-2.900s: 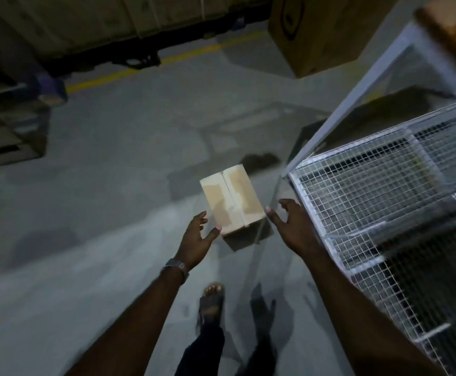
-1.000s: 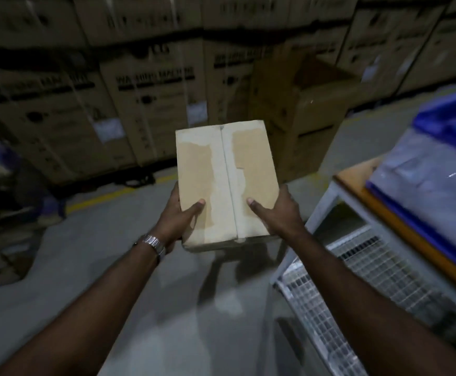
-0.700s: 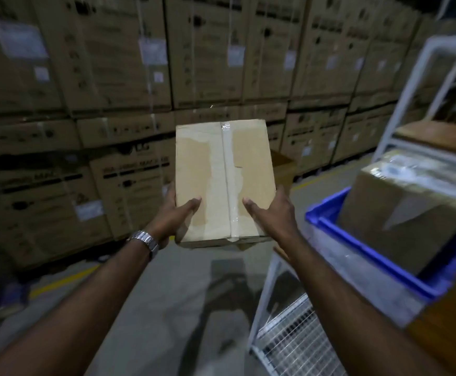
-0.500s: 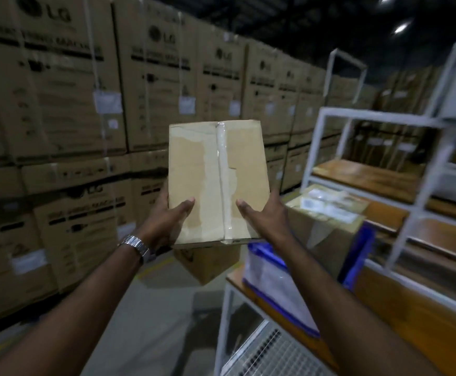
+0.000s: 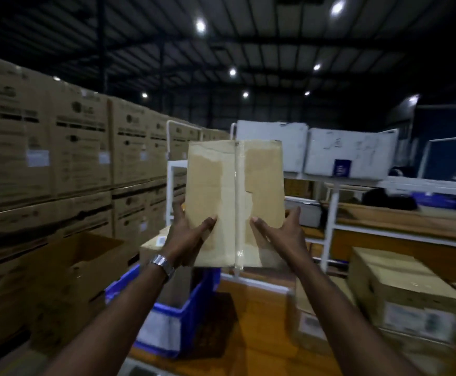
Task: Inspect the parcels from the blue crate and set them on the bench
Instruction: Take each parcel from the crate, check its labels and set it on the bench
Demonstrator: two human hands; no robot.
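We hold one parcel [image 5: 235, 202] up in a two-handed grip, left hand [image 5: 187, 240] and right hand [image 5: 281, 237], crate [image 5: 183, 313] below still loaded, two boxes [image 5: 400, 291] already on the tabletop [image 5: 254, 316].

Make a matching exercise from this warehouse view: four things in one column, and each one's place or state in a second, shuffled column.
1. parcel
2. blue crate
3. wristwatch
4. labelled carton

A. on the left wrist
B. resting on the bench at the right
C. held up in both hands
D. on the bench's left end, below the hands

Pairs: 1-C, 2-D, 3-A, 4-B
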